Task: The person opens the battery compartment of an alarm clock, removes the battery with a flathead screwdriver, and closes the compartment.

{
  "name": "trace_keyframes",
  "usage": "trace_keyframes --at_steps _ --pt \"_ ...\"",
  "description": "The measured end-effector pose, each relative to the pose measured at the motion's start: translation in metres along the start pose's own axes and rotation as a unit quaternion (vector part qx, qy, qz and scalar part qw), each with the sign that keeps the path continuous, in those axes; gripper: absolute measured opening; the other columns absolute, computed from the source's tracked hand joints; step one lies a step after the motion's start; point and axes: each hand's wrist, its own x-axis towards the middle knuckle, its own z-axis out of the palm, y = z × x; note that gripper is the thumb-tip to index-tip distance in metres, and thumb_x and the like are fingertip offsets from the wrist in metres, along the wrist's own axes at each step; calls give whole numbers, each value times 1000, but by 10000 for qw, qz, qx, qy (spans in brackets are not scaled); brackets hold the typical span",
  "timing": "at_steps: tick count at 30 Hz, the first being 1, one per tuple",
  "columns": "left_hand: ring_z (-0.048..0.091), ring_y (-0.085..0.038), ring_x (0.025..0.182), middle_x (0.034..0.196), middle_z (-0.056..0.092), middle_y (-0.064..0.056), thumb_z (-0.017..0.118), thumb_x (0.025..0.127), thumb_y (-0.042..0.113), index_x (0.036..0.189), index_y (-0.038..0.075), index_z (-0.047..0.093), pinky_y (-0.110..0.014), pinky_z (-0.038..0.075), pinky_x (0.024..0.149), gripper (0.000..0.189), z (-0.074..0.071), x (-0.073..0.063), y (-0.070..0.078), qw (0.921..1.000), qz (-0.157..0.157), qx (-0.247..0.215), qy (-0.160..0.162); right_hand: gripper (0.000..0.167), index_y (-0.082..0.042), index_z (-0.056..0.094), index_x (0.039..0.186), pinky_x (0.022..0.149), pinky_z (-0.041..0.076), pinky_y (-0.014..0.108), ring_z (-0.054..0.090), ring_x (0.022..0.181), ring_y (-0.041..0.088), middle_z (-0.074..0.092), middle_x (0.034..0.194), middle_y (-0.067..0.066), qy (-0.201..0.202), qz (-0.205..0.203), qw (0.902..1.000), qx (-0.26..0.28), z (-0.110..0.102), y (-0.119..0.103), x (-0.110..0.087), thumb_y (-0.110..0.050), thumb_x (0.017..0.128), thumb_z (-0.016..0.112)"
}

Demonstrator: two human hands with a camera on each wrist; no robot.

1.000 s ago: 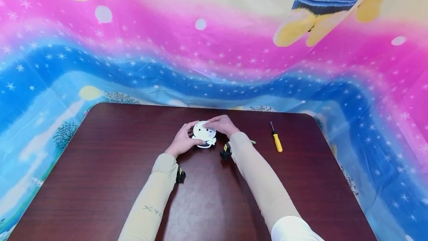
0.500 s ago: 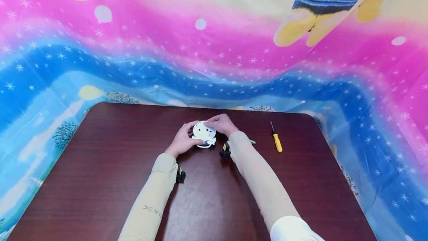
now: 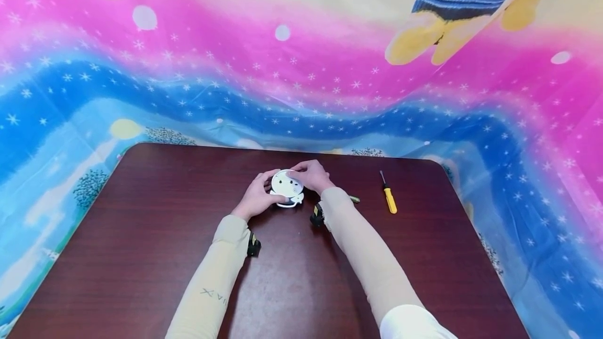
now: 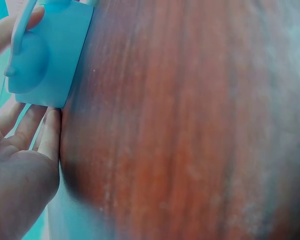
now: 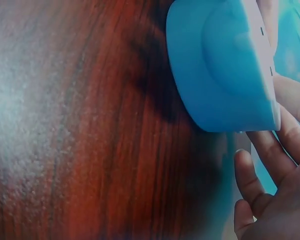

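A round white alarm-clock-like object (image 3: 286, 184) with small dark holes in its flat face and a loop handle is held above the far middle of the table. My left hand (image 3: 256, 196) grips its left side, thumb across the lower edge and fingers behind. My right hand (image 3: 313, 175) holds the upper right, thumb on the flat face; its other fingers are mostly hidden in the head view. The left wrist view shows the object's side (image 4: 57, 55) and handle tinted blue. In the right wrist view, the right hand's fingers (image 5: 270, 155) reach around the thick, rounded body (image 5: 220, 75).
A yellow-handled screwdriver (image 3: 389, 199) lies on the dark wooden table (image 3: 155, 234) to the right. Near the right sleeve is a small greenish item (image 3: 354, 199), partly hidden by it. A patterned cloth (image 3: 292, 93) hangs behind the table.
My right hand and forearm have shifted very slightly, and a little more of the greenish item shows. Both hands keep their hold on the white object.
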Motion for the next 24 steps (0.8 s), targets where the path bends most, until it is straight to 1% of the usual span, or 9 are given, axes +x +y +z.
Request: trace_keyframes --at_steps 3,4,6,9,11,15,18,21,24 --pt "54 -31 125 138 48 -15 89 78 14 150 9 49 -42 44 105 82 -1 0 0 10000 31 6 13 21 -22 83 101 117 6 64 57 121 24 72 107 -6 -12 -9 10000 40 -1 1 0 -40 92 77" --pt "54 -31 125 138 48 -16 89 78 14 150 9 49 -42 44 105 82 -1 0 0 10000 43 -1 -2 22 -22 83 101 117 10 62 57 119 24 72 107 -6 -30 10 10000 67 -1 2 1 -41 91 77" --pt "55 -31 125 138 48 -15 89 78 15 150 9 49 -41 44 105 82 -1 0 -1 10000 42 26 -22 25 -21 83 103 114 24 56 59 114 22 72 108 -5 -132 61 9997 170 -2 4 1 -42 91 78" --pt "54 -31 125 139 48 -15 89 78 15 150 9 48 -41 44 105 83 -1 0 0 10000 44 19 -44 30 -16 81 110 101 43 44 59 109 21 71 114 -1 -427 53 9981 430 -5 8 2 -41 92 76" --pt "55 -31 125 139 48 -16 89 78 14 150 9 49 -42 44 105 83 0 1 0 10000 58 -11 -28 33 -13 79 115 94 48 38 59 111 21 69 120 2 -660 -4 9962 572 -8 11 3 -38 94 74" --pt "54 -32 126 138 48 -17 89 77 13 150 9 49 -42 44 106 83 1 0 0 10000 60 -17 0 35 -13 75 126 99 45 37 54 123 21 65 132 4 -1127 -132 9921 540 -16 14 2 -31 97 70" --pt "54 -32 126 138 48 -18 89 78 14 150 8 49 -42 43 106 83 1 0 -2 10000 60 34 -19 35 -14 72 130 103 43 38 51 127 21 63 135 4 -1368 -162 9894 457 -20 15 2 -27 98 69" --pt "54 -33 125 138 48 -18 88 78 14 150 8 48 -43 43 106 83 1 0 0 10000 61 12 -9 35 -16 72 131 105 41 38 49 129 21 62 136 4 -1396 -235 9890 421 -20 16 2 -26 97 71" --pt "54 -33 126 139 47 -17 88 78 13 150 8 49 -43 44 106 82 1 -1 2 10000 47 -25 -9 35 -17 74 129 107 40 39 49 130 21 61 138 4 -1319 -255 9900 419 -21 17 2 -27 96 73"
